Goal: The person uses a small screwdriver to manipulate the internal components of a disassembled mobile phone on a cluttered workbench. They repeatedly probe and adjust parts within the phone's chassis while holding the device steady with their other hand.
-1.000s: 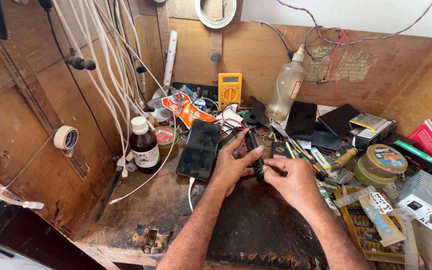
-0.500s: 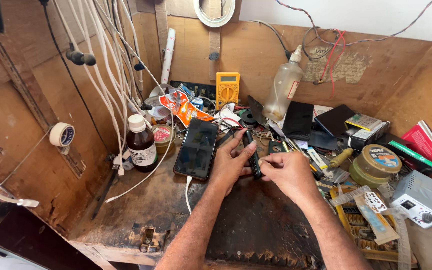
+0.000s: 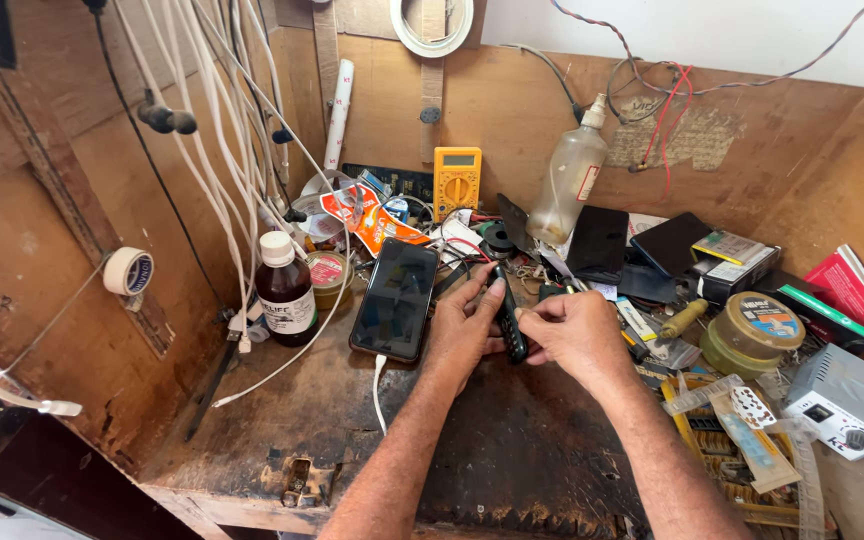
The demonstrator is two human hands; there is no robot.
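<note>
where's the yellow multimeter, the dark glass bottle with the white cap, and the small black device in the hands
yellow multimeter (image 3: 457,182), head view, on its dial
dark glass bottle (image 3: 285,300), head view, on its label
small black device (image 3: 508,322), head view, on its edge between the hands

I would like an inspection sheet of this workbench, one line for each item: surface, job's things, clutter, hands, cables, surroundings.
Surface: worn, stained wooden bench, dark mat under the forearms.
Job's things: small dark phone held on edge between both hands; larger smartphone lies flat beside it, screen dark.
Clutter: brown bottle, yellow multimeter, clear squeeze bottle, round tin, grey box with knob.
Hands: left hand and right hand both grip the small dark phone.
Cables: white cable plugged into the smartphone; white leads hang on the left wall.
Surroundings: wooden back wall, tape roll on a nail.
</note>
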